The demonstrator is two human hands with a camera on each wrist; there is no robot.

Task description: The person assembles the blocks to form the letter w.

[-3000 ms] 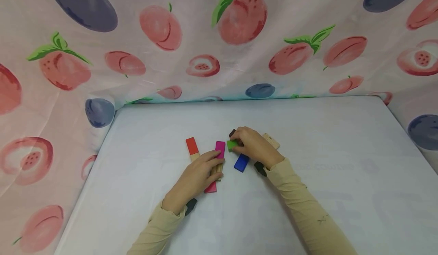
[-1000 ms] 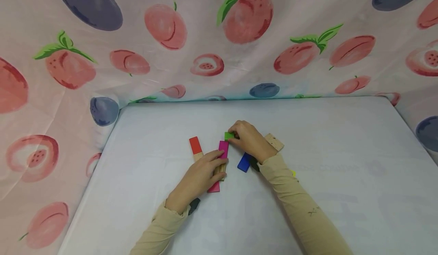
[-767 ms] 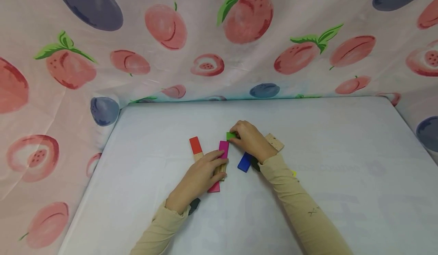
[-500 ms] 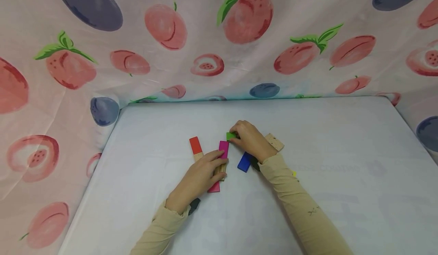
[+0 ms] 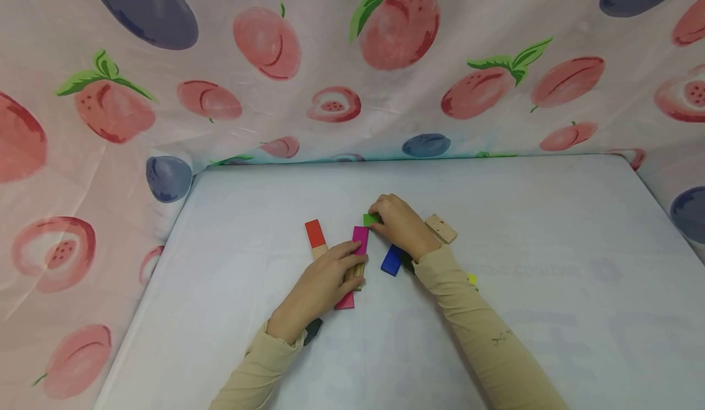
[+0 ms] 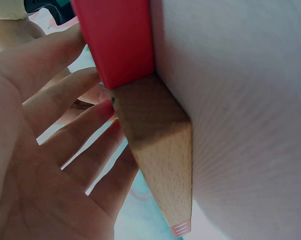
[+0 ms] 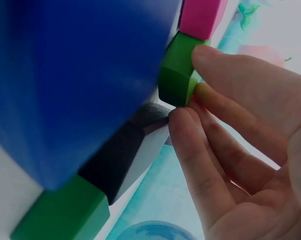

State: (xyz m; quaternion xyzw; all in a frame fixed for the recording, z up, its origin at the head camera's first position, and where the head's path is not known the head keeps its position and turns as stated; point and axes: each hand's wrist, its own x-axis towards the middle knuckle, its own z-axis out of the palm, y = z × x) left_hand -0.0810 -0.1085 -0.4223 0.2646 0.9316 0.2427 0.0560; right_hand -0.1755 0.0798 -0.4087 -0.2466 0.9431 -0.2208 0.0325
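Observation:
In the head view my left hand [image 5: 316, 281] rests over a row of blocks, its fingers spread and nearly straight. Beneath them show a magenta block [image 5: 360, 237], plain wooden blocks [image 5: 358, 272] and a pink-red block [image 5: 344, 300]. The left wrist view has fingertips touching the side of a red block [image 6: 118, 45] and a wooden block [image 6: 160, 160]. With thumb and fingers my right hand [image 5: 404, 226] pinches a small green block [image 5: 369, 219] at the magenta block's far end. In the right wrist view that green block [image 7: 178, 75] appears to meet the pink one [image 7: 203, 17].
A red block [image 5: 315, 233] with bare wood [image 5: 319, 251] lies left of the row. Right of it are a blue block [image 5: 391, 260], a speckled wooden block [image 5: 442, 229] and a yellow piece [image 5: 472, 279] partly behind the sleeve. A dark block [image 7: 115, 157] shows in the right wrist view.
Over three seconds my right hand has carried the green block up and left to the magenta block's far end. Since then it has shifted only slightly. My left hand stays on the row.

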